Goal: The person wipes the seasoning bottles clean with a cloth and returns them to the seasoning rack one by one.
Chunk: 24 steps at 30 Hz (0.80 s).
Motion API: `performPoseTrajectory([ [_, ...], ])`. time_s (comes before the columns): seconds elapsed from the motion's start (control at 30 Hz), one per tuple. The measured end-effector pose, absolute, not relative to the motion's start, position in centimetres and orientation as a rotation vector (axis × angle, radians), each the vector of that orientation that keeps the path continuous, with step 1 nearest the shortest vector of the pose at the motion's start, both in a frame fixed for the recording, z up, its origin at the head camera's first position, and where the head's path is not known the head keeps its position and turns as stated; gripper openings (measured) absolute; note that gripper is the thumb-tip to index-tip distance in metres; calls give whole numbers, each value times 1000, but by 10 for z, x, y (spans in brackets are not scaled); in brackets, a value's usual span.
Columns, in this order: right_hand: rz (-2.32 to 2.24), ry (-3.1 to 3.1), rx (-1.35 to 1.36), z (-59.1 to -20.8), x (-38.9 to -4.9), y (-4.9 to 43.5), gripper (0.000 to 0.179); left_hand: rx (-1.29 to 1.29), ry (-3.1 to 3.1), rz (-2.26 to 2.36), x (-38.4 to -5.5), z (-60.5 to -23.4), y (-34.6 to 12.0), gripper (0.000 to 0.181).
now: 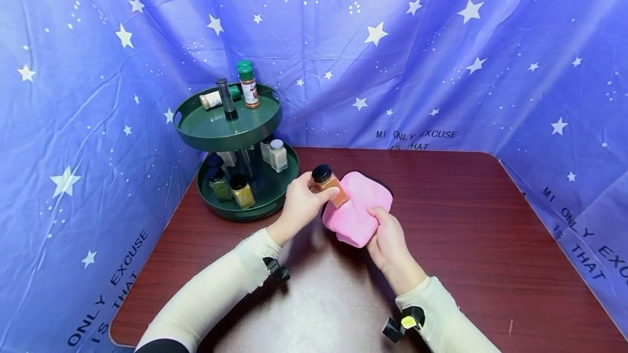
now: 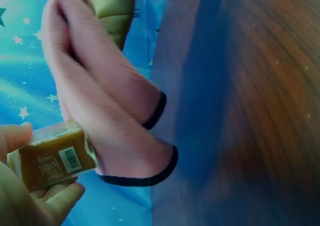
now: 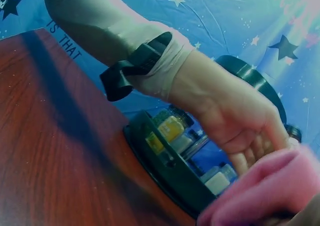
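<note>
My left hand [image 1: 304,203] grips a small square glass spice jar [image 1: 338,194] with a black lid, tilted, orange-brown contents inside. A barcode label shows on the spice jar [image 2: 55,158] in the left wrist view. In my right hand [image 1: 390,241] is a folded pink cloth [image 1: 360,208] with dark edging, thumb on top of it. The jar's lower end lies against the cloth. Behind the left hand stands a two-tier green turntable rack [image 1: 225,140]; in the right wrist view the cloth [image 3: 270,191] covers part of the left hand's fingers.
On the rack's upper tier are a red-labelled shaker with a green cap [image 1: 249,89] and a bottle lying on its side [image 1: 212,99]. Its lower tier holds a yellow spice jar [image 1: 242,192], a green spice jar [image 1: 219,187] and a white jar [image 1: 278,156]. Starry curtains surround the wooden table [image 1: 490,233].
</note>
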State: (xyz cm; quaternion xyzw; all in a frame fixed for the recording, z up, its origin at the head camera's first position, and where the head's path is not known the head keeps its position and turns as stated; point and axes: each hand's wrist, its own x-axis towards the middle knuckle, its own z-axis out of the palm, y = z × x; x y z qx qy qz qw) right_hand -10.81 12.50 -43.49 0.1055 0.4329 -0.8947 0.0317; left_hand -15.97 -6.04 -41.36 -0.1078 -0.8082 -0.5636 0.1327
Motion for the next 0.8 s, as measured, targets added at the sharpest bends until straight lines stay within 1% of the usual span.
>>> performPoseTrajectory([
  [0.17, -2834, 1366, 352, -431, -111, 126, 12, -274, -2332, -1794, -158, -416, -57, 31],
  [0.4, -2771, 1193, 386, -438, -121, 127, 18, -246, -2288, -1925, -153, -417, -50, 34],
  [0.6, -2685, 1129, 294, -444, -125, 127, 22, -256, -2186, -2082, -153, -417, -47, 36],
  [0.8, -2593, 1149, 260, -438, -120, 130, 23, -277, -2165, -2028, -158, -413, -50, 36],
])
